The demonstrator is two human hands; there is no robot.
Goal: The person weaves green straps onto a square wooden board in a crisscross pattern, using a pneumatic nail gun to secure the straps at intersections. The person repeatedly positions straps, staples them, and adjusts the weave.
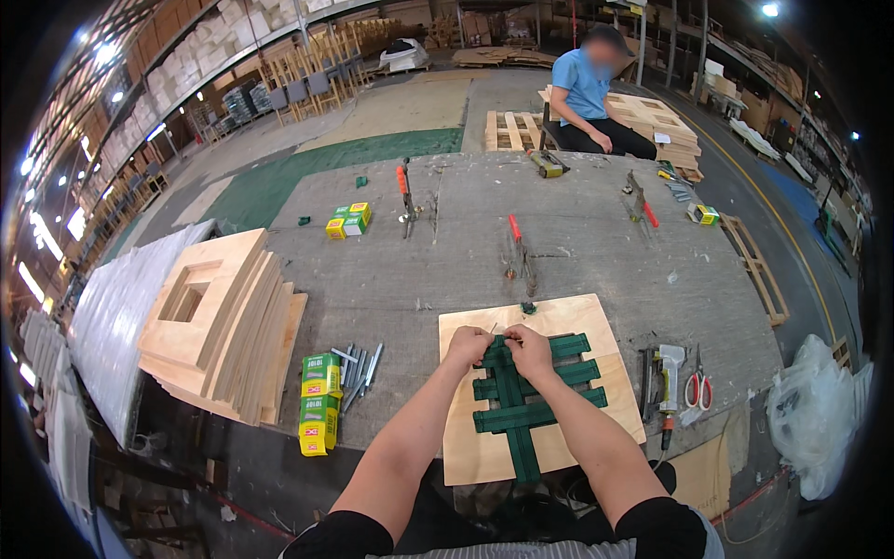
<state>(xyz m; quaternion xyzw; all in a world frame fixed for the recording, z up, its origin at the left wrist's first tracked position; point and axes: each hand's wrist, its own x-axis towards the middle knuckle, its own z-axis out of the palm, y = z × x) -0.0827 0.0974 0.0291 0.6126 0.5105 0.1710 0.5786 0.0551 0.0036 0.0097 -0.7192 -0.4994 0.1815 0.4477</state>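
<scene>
A person stands at a wide grey surface [577,270] and works on a square plywood panel [475,447] that lies at its near edge. Across the panel run dark green webbing straps [531,391] — three crosswise bands woven with lengthwise ones that hang over the panel's near edge. Both hands meet at the far end of the lengthwise straps, close to the panel's far edge. The left hand [468,347] has its fingers curled down onto the strap end, and the right hand [529,349] sits just beside it, touching it, fingers likewise closed on the webbing; how tightly either one grips cannot be told from above.

Just right of the panel lie a pneumatic stapler [668,373] and red-handled scissors [697,387]. To the left of the panel are loose strips of staples [358,365] and green-and-yellow staple boxes [320,402], stacked near the surface's edge. Further left leans a pile of plywood frames [223,321] with square cut-outs. More small boxes [348,220] and red-handled clamps [515,244] rest on the far part of the surface — beyond it another person in a blue shirt [585,86] sits among wooden pallets [512,130].
</scene>
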